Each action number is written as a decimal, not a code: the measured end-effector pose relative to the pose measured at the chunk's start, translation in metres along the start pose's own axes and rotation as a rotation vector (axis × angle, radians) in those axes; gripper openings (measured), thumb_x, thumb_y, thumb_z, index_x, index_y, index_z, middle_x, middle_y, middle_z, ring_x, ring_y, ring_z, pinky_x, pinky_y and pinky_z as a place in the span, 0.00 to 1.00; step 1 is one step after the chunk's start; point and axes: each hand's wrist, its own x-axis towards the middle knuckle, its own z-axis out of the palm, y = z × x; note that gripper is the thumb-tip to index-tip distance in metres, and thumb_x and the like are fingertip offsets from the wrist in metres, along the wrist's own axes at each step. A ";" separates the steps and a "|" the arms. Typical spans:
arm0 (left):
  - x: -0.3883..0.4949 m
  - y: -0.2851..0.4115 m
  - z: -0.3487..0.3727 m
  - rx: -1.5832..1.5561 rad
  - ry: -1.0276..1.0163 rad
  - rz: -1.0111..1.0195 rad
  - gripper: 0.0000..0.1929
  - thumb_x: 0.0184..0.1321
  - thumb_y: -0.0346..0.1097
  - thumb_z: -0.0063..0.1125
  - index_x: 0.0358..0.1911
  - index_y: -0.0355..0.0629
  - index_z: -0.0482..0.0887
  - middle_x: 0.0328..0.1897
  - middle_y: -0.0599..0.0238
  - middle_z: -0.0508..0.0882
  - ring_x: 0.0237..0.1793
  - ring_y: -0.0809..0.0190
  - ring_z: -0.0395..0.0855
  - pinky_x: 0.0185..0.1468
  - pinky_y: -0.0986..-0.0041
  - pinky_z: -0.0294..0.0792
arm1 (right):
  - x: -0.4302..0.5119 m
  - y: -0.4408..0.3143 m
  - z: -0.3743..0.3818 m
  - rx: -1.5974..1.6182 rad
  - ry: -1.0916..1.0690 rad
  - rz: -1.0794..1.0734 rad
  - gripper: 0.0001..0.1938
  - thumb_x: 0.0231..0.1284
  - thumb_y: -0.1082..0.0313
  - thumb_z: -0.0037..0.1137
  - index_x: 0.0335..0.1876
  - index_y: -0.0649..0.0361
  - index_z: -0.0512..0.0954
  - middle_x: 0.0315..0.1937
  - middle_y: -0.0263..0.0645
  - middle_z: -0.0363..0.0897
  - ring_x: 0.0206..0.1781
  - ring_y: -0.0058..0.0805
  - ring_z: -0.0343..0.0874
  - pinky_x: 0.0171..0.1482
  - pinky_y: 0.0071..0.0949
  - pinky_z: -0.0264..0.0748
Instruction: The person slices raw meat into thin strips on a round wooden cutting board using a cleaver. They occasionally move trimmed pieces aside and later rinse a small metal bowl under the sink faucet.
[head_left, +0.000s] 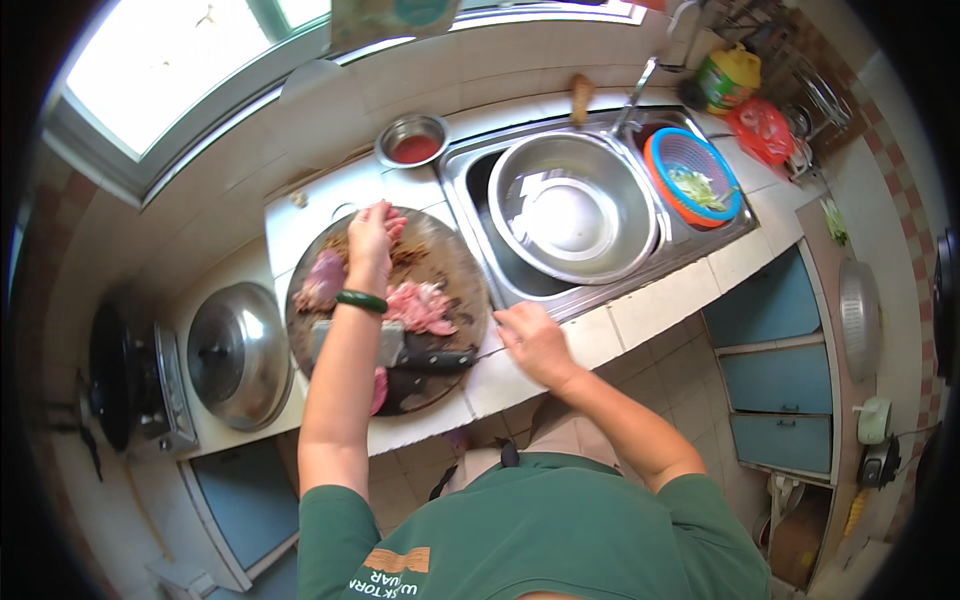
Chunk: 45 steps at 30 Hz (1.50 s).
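Observation:
A round chopping board (469, 300) lies on the tiled counter. Above its far part is my left hand (373, 229), its fingers bent and partly hidden; whether it holds anything cannot be told. A green bangle circles that wrist. Cut pink meat (420, 306) lies mid-board, with a larger piece of meat (324, 281) at the left and brown shreds (409, 253) at the far side. A cleaver (435, 360) rests on the board, its blade partly under my forearm. My right hand (531, 337) is over the counter edge, right of the board, fingers curled; its grip is unclear.
A large steel basin (645, 225) sits in the sink (544, 304). Blue and orange baskets (651, 161) with cut greens stand at its right. A steel bowl (382, 142) with red liquid is behind the board. A lidded pan (240, 356) and a gas stove (176, 390) are at left.

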 end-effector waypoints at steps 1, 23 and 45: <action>0.023 -0.003 0.007 -0.108 0.041 -0.179 0.12 0.72 0.41 0.53 0.39 0.37 0.79 0.34 0.56 0.83 0.31 0.58 0.86 0.30 0.77 0.77 | 0.000 0.041 -0.018 0.080 0.070 0.042 0.11 0.65 0.67 0.56 0.49 0.61 0.81 0.38 0.44 0.79 0.43 0.42 0.79 0.49 0.37 0.76; 0.191 -0.079 0.069 0.220 0.556 -0.220 0.11 0.67 0.39 0.42 0.36 0.42 0.78 0.19 0.64 0.74 0.14 0.66 0.70 0.15 0.77 0.61 | 0.072 0.476 -0.217 1.477 0.900 1.284 0.20 0.58 0.64 0.59 0.56 0.62 0.74 0.43 0.49 0.80 0.47 0.52 0.82 0.51 0.48 0.85; -0.052 -0.113 0.339 0.619 -0.153 -0.365 0.17 0.63 0.42 0.50 0.24 0.39 0.85 0.15 0.70 0.73 0.14 0.70 0.66 0.19 0.76 0.56 | -0.015 0.619 -0.486 1.370 0.906 1.028 0.17 0.63 0.63 0.59 0.48 0.70 0.75 0.38 0.48 0.83 0.40 0.42 0.86 0.45 0.39 0.88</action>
